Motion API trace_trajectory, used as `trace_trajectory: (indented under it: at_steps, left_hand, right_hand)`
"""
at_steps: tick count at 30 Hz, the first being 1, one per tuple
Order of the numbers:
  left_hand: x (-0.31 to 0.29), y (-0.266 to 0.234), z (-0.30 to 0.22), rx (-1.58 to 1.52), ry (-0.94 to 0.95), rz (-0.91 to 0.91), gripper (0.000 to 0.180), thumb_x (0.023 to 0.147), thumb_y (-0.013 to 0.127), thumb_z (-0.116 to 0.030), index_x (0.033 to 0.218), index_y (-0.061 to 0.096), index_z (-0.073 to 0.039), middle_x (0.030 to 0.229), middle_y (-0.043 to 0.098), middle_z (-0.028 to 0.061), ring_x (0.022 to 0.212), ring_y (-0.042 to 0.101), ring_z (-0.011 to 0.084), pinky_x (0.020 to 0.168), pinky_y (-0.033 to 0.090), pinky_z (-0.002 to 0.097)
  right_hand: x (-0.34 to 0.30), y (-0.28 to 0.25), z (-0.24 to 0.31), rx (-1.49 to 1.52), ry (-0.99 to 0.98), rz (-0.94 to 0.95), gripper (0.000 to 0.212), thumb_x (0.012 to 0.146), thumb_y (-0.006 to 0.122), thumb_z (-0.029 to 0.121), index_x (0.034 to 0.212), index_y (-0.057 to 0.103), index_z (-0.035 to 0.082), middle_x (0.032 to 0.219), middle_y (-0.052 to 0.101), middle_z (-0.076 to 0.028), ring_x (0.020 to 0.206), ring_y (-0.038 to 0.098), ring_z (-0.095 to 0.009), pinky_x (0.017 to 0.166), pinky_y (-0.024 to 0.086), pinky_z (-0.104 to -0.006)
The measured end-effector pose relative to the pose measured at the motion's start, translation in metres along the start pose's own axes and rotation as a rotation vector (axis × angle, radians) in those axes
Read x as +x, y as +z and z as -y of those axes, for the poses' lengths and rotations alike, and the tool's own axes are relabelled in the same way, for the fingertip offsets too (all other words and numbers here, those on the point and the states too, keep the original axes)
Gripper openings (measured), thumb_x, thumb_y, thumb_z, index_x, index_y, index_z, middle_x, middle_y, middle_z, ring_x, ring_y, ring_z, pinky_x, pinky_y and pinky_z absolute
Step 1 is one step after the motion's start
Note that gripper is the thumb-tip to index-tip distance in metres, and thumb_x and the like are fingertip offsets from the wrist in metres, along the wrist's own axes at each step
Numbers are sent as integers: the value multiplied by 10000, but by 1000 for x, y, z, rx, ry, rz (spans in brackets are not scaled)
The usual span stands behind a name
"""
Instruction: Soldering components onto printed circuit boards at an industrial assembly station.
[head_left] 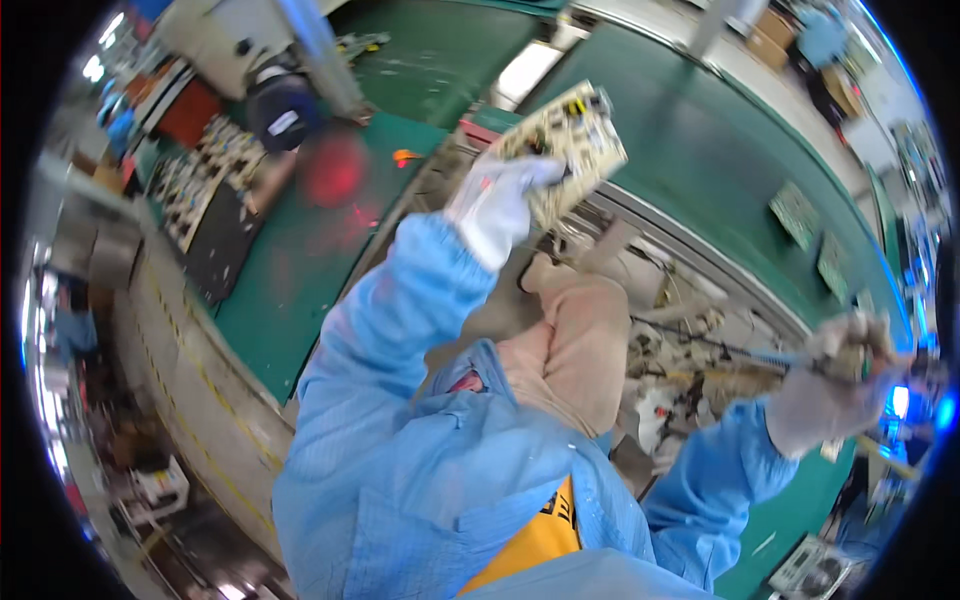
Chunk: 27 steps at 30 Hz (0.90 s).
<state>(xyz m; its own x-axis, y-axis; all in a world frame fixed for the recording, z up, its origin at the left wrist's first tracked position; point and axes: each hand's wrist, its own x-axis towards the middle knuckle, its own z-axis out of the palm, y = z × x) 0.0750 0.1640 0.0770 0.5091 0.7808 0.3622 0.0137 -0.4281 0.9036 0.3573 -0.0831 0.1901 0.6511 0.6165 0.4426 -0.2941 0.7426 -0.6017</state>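
My left hand (500, 205), in a white glove, grips a cream-coloured circuit board (592, 150) by its near edge. The board is tilted and carries several dark and yellow parts on its upper face; my thumb lies over it. Out at the far right is my right hand (830, 395), also gloved, with its fingers curled and the fingertips looking greyish. Something small seems to be between those fingers, but blur and the picture's rim hide what it is. A dark and blue cable-like line (735, 348) runs toward this hand.
A green conveyor belt (690, 130) crosses the far side, with green circuit boards (794, 215) lying on it at right. To the left, many small boards (205, 170) crowd a green surface (265, 320) near a dark-capped person (283, 105). Cables and clutter (690, 370) sit beside my legs.
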Motion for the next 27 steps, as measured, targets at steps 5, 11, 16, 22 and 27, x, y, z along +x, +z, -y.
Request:
trace_trajectory:
  at_steps: [5, 11, 16, 22, 27]
  left_hand:
    - [68, -66, 7, -41, 10, -617, 443, 806, 686, -213, 1194, 585, -24, 1057, 686, 97, 934, 652, 185, 843, 492, 290]
    - [105, -176, 92, 795, -316, -455, 652, 768, 716, -195, 1359, 456, -106, 1239, 598, 127, 1088, 598, 270, 936, 456, 340]
    - [128, -179, 100, 1070, -527, -390, 586, 761, 634, -156, 1332, 505, -164, 1289, 566, 135, 1158, 563, 275, 1005, 428, 354]
    - [213, -1, 53, 958, -94, -298, 500, 755, 582, -134, 1253, 570, -172, 1269, 576, 88, 1171, 542, 275, 1010, 420, 363]
    - [218, 164, -19, 817, 246, 317, 781, 724, 692, -478, 1372, 433, -125, 1402, 436, 156, 1299, 409, 316, 1067, 356, 390]
  right_hand:
    - [1, -10, 45, -228, -39, -23, 447, 933, 578, 347, 1185, 484, -10, 992, 465, -124, 789, 492, -227, 584, 422, -332]
    - [-9, -29, 57, -215, -47, -102, 443, 943, 566, 352, 1113, 481, -48, 921, 464, -117, 816, 472, -160, 536, 417, -239]
    - [-7, -11, 38, -510, -260, -193, 373, 951, 561, 331, 1011, 454, -21, 921, 447, -106, 802, 443, -144, 566, 421, -210]
    - [-7, -11, 38, -255, -107, -180, 326, 906, 608, 386, 968, 434, 117, 922, 539, -76, 730, 536, -172, 346, 341, -262]
    - [4, -12, 15, -126, -66, -137, 421, 905, 623, 341, 1146, 488, 23, 987, 547, -28, 811, 510, -174, 548, 438, -256]
